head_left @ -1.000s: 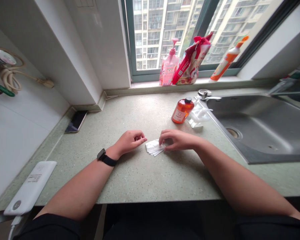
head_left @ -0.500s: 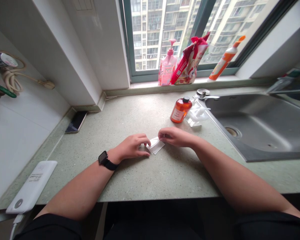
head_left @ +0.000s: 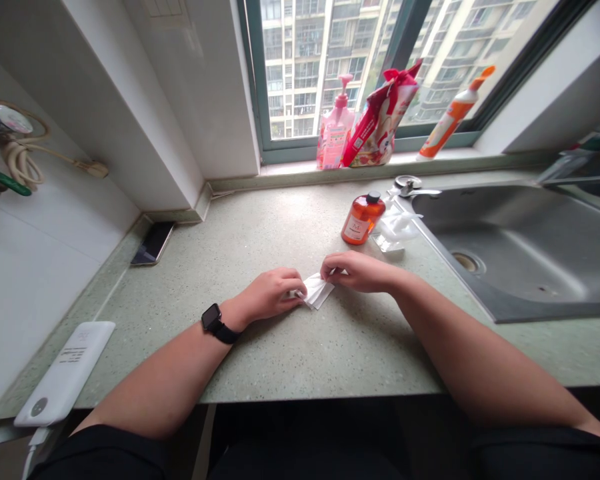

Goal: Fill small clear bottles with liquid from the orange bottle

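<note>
A small folded white tissue [head_left: 318, 291] lies between my hands on the speckled pale-green countertop [head_left: 270, 233]. My left hand [head_left: 275, 293], with a black watch [head_left: 212, 319] on its wrist, pinches the tissue's left side. From the other side, the curled fingers of my right hand [head_left: 355, 271] grip its upper right edge. The fingertips of that hand are partly hidden. Just beyond my right hand stands an orange bottle [head_left: 363, 219] with a black cap and a pale label. Beside the bottle is a clear plastic item [head_left: 396, 230] whose kind I cannot make out.
A steel sink [head_left: 495, 313] takes up the right side. On the windowsill stand a pink pump bottle [head_left: 334, 137], a red bag [head_left: 380, 127] and an orange-and-white bottle [head_left: 447, 127]. At left lie a phone [head_left: 153, 244] and a white power bank [head_left: 65, 373] with a cable.
My left fingers, apart before, have closed on the tissue's left side. The tissue has shifted slightly right and looks more bunched. My right hand keeps its grip, a little further right.
</note>
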`<state>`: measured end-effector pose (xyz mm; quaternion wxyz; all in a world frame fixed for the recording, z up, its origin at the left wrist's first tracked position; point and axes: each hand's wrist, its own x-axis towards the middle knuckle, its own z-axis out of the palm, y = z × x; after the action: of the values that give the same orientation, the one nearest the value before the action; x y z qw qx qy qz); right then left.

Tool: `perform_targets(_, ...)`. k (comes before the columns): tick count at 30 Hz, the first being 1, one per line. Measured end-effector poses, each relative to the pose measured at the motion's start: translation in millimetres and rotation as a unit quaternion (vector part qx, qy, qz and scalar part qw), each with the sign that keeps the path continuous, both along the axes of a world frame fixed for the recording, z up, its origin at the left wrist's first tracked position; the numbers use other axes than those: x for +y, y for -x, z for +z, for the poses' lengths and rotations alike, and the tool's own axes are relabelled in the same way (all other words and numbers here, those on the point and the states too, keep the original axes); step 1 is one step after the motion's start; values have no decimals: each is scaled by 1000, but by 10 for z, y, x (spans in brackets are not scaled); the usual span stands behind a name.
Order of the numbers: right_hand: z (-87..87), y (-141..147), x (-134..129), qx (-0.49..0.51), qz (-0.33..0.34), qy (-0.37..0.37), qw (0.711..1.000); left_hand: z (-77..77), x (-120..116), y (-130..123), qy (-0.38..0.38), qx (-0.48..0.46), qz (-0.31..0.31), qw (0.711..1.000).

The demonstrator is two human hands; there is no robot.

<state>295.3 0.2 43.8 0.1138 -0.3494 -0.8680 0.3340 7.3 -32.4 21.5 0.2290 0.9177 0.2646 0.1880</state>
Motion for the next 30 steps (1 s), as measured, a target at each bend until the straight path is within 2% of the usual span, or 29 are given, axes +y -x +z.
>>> perform_targets(7, 24, -25, 10, 7, -21, 4, 1000, -40, -18, -52, -15, 5, -3, 1000)
perform_targets(12, 61, -75, 12, 14, -10, 6, 1000, -28, -19, -65, -20, 8, -1, 1000)
perform_targets(14, 69, -86, 16, 8, -28, 6, 1000, -25, -20, -68, -22, 6, 5, 1000)
perform_targets(19, 18, -3, 20, -59, -117, -48, 990, -43, -28, -68, -37, 18, -10, 999)
perform_targets(26, -123, 106, -42, -102, -119, -79, 984, -73, -35, -60, -46, 30, -9, 998)
perform_targets(30, -120, 113, -86, -98, -125, -106, 982, -63, -39, -63, -54, 30, -4, 998)
